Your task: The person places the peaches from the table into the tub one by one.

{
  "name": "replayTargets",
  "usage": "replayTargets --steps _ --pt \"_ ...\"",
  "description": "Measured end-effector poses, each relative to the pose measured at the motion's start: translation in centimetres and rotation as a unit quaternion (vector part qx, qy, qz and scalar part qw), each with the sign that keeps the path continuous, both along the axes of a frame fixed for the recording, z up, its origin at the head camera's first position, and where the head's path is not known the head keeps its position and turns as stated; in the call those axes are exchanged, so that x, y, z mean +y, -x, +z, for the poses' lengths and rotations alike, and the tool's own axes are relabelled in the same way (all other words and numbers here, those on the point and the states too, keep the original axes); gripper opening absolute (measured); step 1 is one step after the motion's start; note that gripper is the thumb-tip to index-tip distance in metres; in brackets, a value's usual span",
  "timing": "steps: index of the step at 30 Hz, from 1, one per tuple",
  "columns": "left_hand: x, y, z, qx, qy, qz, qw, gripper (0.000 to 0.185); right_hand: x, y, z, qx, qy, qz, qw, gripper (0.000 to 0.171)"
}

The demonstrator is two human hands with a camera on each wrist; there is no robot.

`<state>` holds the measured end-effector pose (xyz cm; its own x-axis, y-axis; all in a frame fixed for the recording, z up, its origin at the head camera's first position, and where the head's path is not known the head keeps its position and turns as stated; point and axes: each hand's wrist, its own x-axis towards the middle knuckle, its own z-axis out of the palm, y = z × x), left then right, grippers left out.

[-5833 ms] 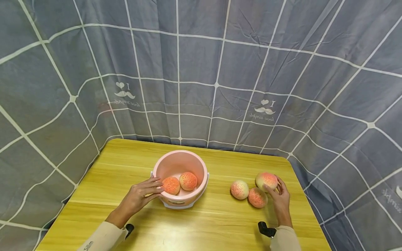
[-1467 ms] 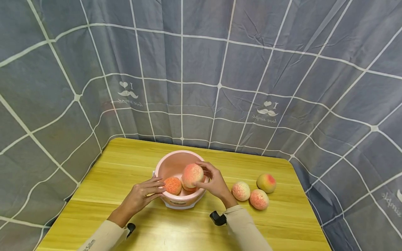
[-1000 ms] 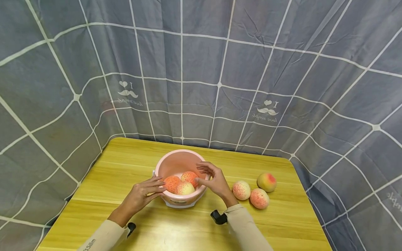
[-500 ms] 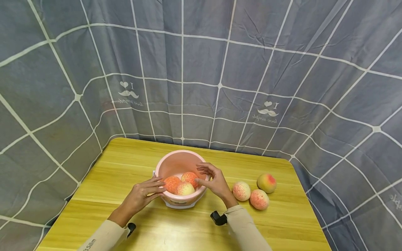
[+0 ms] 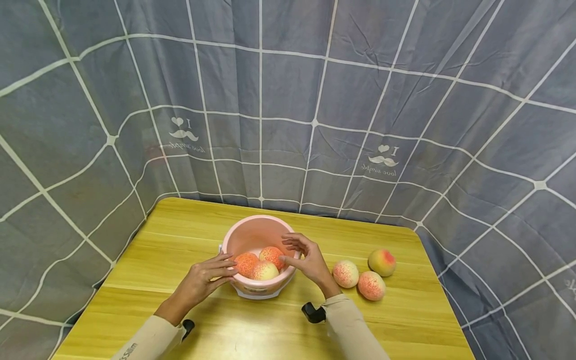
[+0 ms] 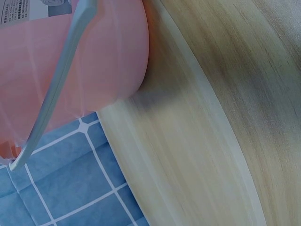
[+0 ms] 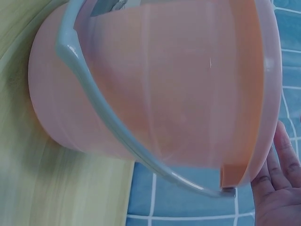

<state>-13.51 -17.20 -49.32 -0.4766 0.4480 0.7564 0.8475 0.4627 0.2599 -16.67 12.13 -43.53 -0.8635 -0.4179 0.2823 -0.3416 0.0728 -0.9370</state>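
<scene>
A pink bucket (image 5: 252,231) stands mid-table with three peaches inside: an orange one (image 5: 246,263), a red-speckled one (image 5: 271,253) and a paler one (image 5: 264,271). My left hand (image 5: 221,269) rests its straight fingers against the bucket's left side. Hovering at the right rim, my right hand (image 5: 294,250) has relaxed, spread fingers and holds nothing. The right wrist view shows the bucket wall (image 7: 178,80), its grey-blue handle (image 7: 101,110) and my right hand's fingers (image 7: 280,188) beside the rim. In the left wrist view only the bucket wall (image 6: 99,56) and handle (image 6: 56,94) appear.
Three more peaches lie on the yellow wooden table (image 5: 180,240) right of the bucket: a pale speckled one (image 5: 345,273), a redder one (image 5: 371,285) and a yellow-red one (image 5: 382,262). A grey checked curtain (image 5: 288,100) encloses the table's back and sides.
The right hand carried a peach from the right-hand group to the bucket and let it go inside. Over the last second both hands have stayed still.
</scene>
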Motion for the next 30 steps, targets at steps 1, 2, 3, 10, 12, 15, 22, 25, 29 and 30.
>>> replayTargets --steps 1,2,3,10,12,15,22,25,29,30 --pt "0.0 0.0 0.0 -0.003 0.001 0.0 1.0 0.021 0.1 0.0 0.0 -0.002 0.003 0.0 1.0 0.046" --pt "0.0 0.0 0.0 -0.003 0.002 0.0 1.0 0.022 0.1 0.0 -0.1 -0.004 0.005 -0.001 1.0 0.046" --pt "0.0 0.1 -0.1 -0.003 0.002 0.0 1.0 0.023 0.2 0.0 -0.1 -0.005 0.007 -0.002 1.0 0.046" --pt "0.0 0.0 0.0 0.002 0.001 -0.005 1.0 0.025 0.9 -0.1 -0.5 0.004 0.014 -0.01 1.0 0.046" --pt "0.0 0.0 0.0 0.009 -0.002 -0.006 0.9999 0.024 1.2 -0.1 -0.6 0.01 0.021 -0.011 1.0 0.045" --pt "0.0 0.0 0.0 0.014 -0.006 -0.007 0.9999 0.024 1.7 -0.2 -0.6 0.011 0.032 -0.018 0.999 0.044" --pt "-0.1 0.0 0.1 -0.005 -0.003 -0.005 1.0 0.02 3.0 -0.5 -0.5 0.004 0.033 -0.057 0.998 0.044" --pt "-0.1 0.0 0.1 -0.007 -0.002 -0.004 1.0 0.019 3.8 -0.5 -0.8 0.008 0.029 -0.075 0.997 0.044" --pt "0.0 0.0 0.1 0.006 -0.003 -0.005 1.0 0.022 5.0 -0.3 -2.1 0.018 0.03 -0.094 0.995 0.045" --pt "0.0 0.0 0.1 0.008 -0.004 -0.006 0.9999 0.024 5.4 -0.1 -2.5 0.019 0.033 -0.098 0.994 0.045"
